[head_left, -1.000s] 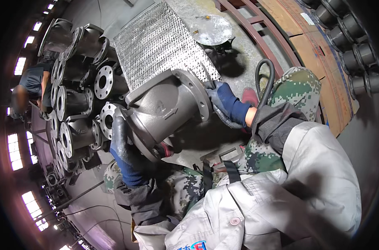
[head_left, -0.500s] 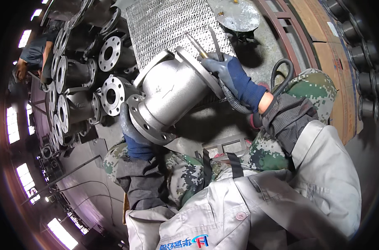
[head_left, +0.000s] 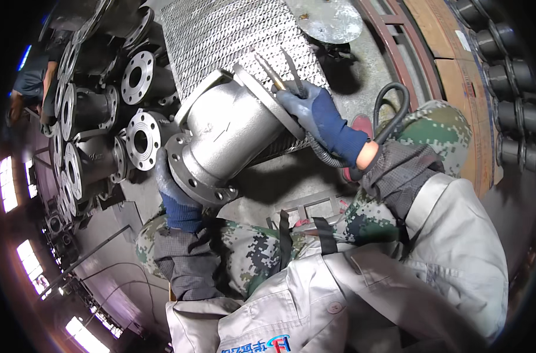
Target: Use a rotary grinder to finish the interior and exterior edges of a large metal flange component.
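Note:
A silver-grey cast valve body [head_left: 231, 129] with drilled flanges lies tilted over the far metal mesh plate [head_left: 221, 35]. My left hand [head_left: 176, 191], in a blue coated glove, grips its near-left flange from the outer side, fingers partly behind it. At the far-right flange, my gloved right hand [head_left: 324, 115] is closed on a slim pen-shaped tool [head_left: 270, 72] with a brass-coloured collar. Beside that tool a thin dark strip [head_left: 292, 65] sticks out of the same hand. A black ribbed hose [head_left: 327, 154] runs below the right hand. Its fingers touch or nearly touch the flange.
Stacked flanged castings [head_left: 91, 109] crowd the left, where another person [head_left: 32, 82] bends over. A round metal plate [head_left: 332, 20] stands far right of the mesh. Beyond are a reddish steel frame [head_left: 397, 41], a cardboard box [head_left: 456, 88] and dark fittings [head_left: 509, 76].
The whole scene has shifted slightly left in view. Both hands keep their grips, and the valve body stays at much the same tilt.

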Demonstrator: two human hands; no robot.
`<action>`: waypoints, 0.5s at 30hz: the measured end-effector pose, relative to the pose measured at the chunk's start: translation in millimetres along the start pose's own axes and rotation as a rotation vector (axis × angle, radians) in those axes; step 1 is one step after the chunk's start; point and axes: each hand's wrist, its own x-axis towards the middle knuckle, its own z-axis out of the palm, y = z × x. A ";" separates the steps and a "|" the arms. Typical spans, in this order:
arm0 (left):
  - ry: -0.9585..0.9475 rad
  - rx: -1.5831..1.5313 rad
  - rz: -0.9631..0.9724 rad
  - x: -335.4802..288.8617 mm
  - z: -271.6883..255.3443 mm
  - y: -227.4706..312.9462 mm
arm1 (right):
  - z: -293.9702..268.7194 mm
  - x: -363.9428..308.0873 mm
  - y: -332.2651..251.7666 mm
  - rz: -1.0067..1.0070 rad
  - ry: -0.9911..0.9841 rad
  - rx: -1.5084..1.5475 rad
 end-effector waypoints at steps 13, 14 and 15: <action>-0.165 0.352 0.544 -44.0 11.7 1.6 | -12.8 -0.8 15.3 0.274 -0.186 0.396; -0.188 0.705 0.768 -40.3 -0.5 -3.5 | -17.5 -3.3 14.7 0.124 -0.256 0.316; -0.186 1.222 1.141 -39.3 13.3 -6.5 | -22.2 -1.8 8.3 0.142 -0.262 0.249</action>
